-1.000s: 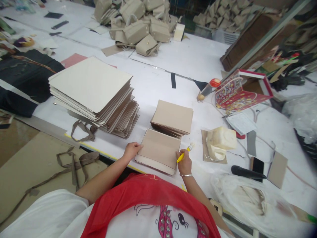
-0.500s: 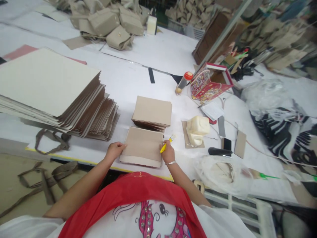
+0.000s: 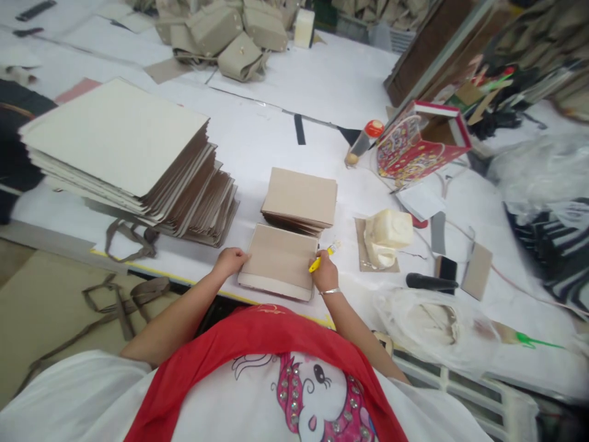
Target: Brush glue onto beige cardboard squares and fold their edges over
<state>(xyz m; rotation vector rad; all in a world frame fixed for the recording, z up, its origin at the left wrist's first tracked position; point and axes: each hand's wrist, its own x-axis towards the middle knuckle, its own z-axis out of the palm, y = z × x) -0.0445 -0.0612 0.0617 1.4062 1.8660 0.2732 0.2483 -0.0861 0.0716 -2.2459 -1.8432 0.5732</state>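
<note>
A beige rectangular panel with a paler strip along its near edge lies on the table in front of me. My left hand pinches its left edge between thumb and fingers. At the opposite edge, my right hand is closed around a small yellow-handled brush, its bristles pointing away to the right; these fingers also touch the panel's side. Just behind lies a short stack of similar beige panels. To the right, a cut-open whitish plastic container sits on a piece of board.
A tall stack of large boards stands at left, with grey straps by the table edge. Farther back are beige bags, a red-capped bottle and a red patterned paper bag. A plastic bag lies at right.
The whole view has shifted, so the table's things appear farther right and slightly higher. Both hands keep their places at the panel, and the brush stays in my right hand.
</note>
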